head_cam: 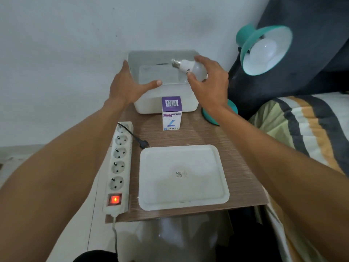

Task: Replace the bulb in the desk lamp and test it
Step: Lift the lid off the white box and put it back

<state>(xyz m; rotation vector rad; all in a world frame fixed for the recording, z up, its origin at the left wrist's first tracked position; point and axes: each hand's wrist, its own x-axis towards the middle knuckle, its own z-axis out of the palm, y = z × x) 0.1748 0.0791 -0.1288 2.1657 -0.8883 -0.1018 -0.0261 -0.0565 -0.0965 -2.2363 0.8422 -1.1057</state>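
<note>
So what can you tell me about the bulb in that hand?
The bulb is white and matte-looking, with a rounded frosted dome, a white neck bearing small dark print, and a silvery screw base. It is unlit and lies tilted, base pointing up-left. The right hand grips its dome from the side, holding it over the open white bin, touching nothing else.

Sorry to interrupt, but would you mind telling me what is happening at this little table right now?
A person is swapping a lamp bulb. Their right hand holds a loose white screw-base bulb over an open white plastic storage box, while the left hand steadies the box's near-left rim. The teal desk lamp already has a frosted bulb in its shade, unlit. The lamp's black plug lies unplugged beside the white power strip, whose red switch glows.
</note>
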